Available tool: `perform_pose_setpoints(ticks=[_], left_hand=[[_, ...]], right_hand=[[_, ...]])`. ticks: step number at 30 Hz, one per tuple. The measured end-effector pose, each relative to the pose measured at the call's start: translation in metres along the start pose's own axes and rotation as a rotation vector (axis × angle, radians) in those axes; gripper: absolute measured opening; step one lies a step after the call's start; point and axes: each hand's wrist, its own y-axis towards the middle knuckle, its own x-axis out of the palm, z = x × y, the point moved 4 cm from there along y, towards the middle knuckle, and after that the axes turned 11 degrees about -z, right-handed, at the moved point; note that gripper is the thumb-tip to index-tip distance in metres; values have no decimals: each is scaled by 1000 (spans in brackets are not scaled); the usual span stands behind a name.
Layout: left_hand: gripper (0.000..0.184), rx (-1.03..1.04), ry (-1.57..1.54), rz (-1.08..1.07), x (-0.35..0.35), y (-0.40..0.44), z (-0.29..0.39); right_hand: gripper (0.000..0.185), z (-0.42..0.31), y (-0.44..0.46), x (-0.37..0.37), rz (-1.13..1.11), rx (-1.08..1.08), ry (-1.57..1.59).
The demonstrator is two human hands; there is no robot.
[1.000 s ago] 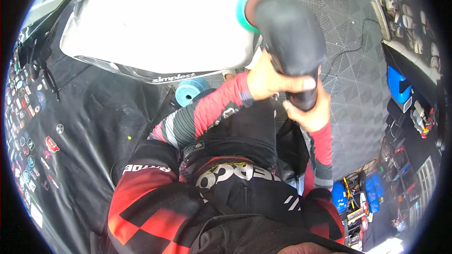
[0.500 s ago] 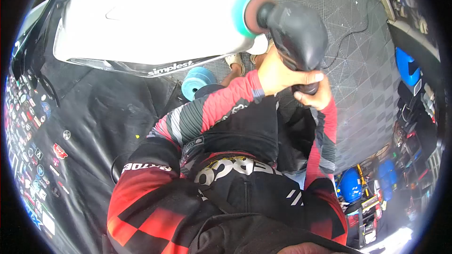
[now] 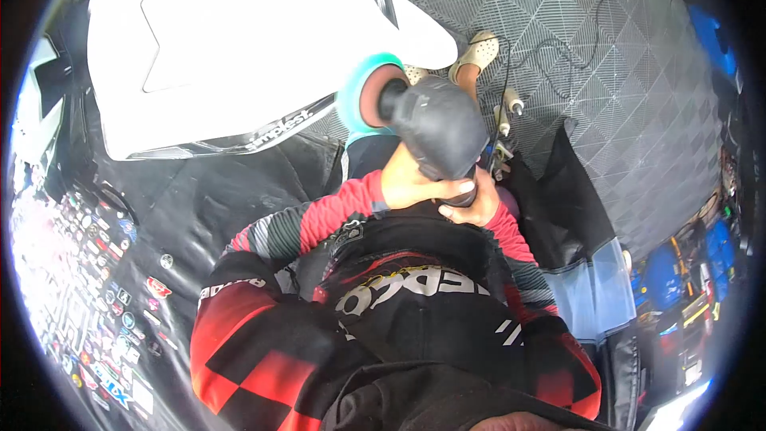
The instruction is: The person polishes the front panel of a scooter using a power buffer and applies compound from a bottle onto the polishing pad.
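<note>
A black polisher [image 3: 443, 128] with a teal foam pad [image 3: 353, 96] is held in both my hands, in front of my torso. My left hand [image 3: 409, 179] is closed round the lower side of its body, the thumb lying across. Lower down, my right hand [image 3: 479, 203] wraps the end of the handle [image 3: 461, 193]. The pad faces left and overlaps the edge of a glossy white panel [image 3: 239, 40] in view; I cannot tell whether they touch. Lettering runs along the panel's dark lower edge.
Feet in beige clogs [image 3: 479, 53] stand beyond the polisher. Two small white bottles [image 3: 513, 100] lie on the grey tiled floor [image 3: 574, 40], with a black cord [image 3: 550, 52] near them. A black sheet [image 3: 207, 215] and many stickers [image 3: 104, 295] are at left. Blue items [image 3: 661, 275] are at right.
The polisher and both hands have come left and closer to my body, hands still gripping it. The view has shifted, bringing the bottles and more of the clogs into sight.
</note>
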Motion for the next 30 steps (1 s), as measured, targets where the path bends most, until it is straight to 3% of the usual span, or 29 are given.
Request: perform_pose_setpoints(ticks=[2,4,7,9,11,12,13,14,16,20,22,24,26,29,30], left_hand=[[65,89,205,-8,-3,-12,30],[65,123,111,-49,-20,-13,25],[64,162,95,-58,-12,-2,49],[60,213,-93,-3,2,6,56],[52,139,-115,40,11,13,49],[49,103,-114,42,16,18,48],[43,194,-95,80,17,27,48],[39,97,-137,90,19,26,45],[34,141,-89,186,22,30,49],[27,292,5,170,15,24,83],[23,278,-107,232,12,12,107],[52,259,-54,238,-7,3,118],[60,338,71,288,-21,-5,140],[68,328,-49,355,-20,-13,159],[68,323,-50,355,-20,-11,155]], right_hand=[[80,-41,14,3,63,-143,-141],[90,-75,24,4,47,-51,-298],[98,-96,25,-2,-11,71,-234],[84,-93,18,-10,-45,20,-198],[71,-81,7,-17,-25,53,-67],[70,-74,1,-16,-31,92,69],[69,-68,-5,-14,-29,131,207],[68,-65,-9,-12,-19,171,341],[63,-70,-8,-11,-24,128,381],[67,-88,17,-21,-192,152,227],[73,-118,38,-23,-233,118,47],[77,-158,67,-16,-279,12,-163],[77,-177,88,-5,-222,-202,-257],[72,-201,98,4,-220,-217,-259],[71,-202,96,4,-238,-106,-201]])
